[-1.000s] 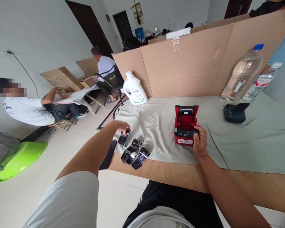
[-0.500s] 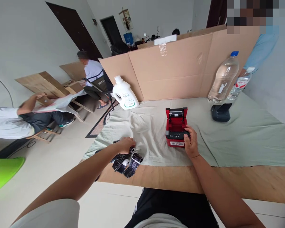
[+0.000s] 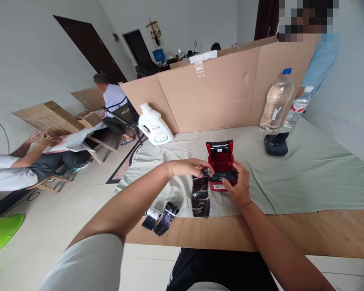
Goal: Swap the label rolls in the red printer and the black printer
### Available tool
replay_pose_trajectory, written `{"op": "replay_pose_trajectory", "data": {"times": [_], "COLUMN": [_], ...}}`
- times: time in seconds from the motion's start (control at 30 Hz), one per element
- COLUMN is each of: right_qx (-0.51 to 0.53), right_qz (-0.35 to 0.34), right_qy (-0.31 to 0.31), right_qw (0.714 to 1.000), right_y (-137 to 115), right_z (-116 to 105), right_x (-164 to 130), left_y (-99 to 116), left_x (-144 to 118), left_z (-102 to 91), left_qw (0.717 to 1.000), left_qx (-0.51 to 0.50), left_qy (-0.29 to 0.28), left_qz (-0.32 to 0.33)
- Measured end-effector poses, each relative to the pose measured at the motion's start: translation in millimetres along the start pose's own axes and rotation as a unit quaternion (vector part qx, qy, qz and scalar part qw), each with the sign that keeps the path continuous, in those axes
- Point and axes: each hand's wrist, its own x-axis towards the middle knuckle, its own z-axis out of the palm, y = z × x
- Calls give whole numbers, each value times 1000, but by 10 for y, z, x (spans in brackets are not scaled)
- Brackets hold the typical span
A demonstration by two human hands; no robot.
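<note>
A small red printer (image 3: 221, 161) with its lid up stands on the pale green cloth (image 3: 306, 178). My right hand (image 3: 238, 186) rests against its front right corner, fingers apart. My left hand (image 3: 188, 166) pinches the top of a paper roll in black wrapping (image 3: 200, 196), which hangs just left of the printer's front. Two more wrapped rolls (image 3: 160, 215) lie at the cloth's near edge, one showing white paper.
A white jug (image 3: 154, 125) stands by the cardboard wall (image 3: 224, 89). Two water bottles (image 3: 275, 101) and a black device (image 3: 276, 144) sit at the back right. A person in light blue stands behind the wall, two people sit at the left. The bare wooden edge (image 3: 291, 234) is nearest me.
My left hand has lifted one wrapped roll from the group at the cloth's edge and carried it right, up beside the printer. My right hand stays at the printer.
</note>
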Motion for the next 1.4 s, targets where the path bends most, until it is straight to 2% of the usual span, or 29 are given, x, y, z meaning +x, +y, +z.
{"op": "replay_pose_trajectory", "data": {"times": [0.07, 0.17, 0.23, 0.37, 0.47, 0.63, 0.83, 0.97, 1.13, 1.27, 1.4], "right_qx": [-16, -20, -20, -23, -20, -5, -22, -20, -16, -16, -40], "right_qz": [-44, -89, -102, -95, -82, -89, -90, -78, -80, -93, -114], "right_qy": [4, 7, 1, -1, 0, -6, -36, -41, -33, -25, -40], "right_qw": [999, 996, 995, 995, 996, 996, 995, 996, 996, 995, 992], "right_y": [-27, -50, -54, -53, -59, -73, -72, -80, -87, -94, -110], "right_z": [-26, -63, -76, -80, -79, -84, -83, -77, -72, -73, -72], "right_x": [11, 25, 30, 33, 35, 51, 37, 21, 28, 35, 33], "left_y": [64, 44, 10, 6, 44, 29, -106, -113, -139, -196, -173], "left_x": [325, 749, 956, 1174, 1226, 1239, 1157, 1121, 1161, 1210, 1269], "left_z": [65, 142, 172, 198, 203, 216, 179, 135, 164, 208, 231], "left_qw": [996, 972, 948, 916, 906, 899, 916, 919, 904, 896, 890], "left_qx": [53, 189, 273, 359, 388, 406, 361, 357, 398, 406, 414], "left_qy": [63, 140, 149, 104, 73, 58, 136, 142, 117, 130, 118], "left_qz": [16, -20, -65, -144, -155, -152, -110, -84, -102, -126, -150]}}
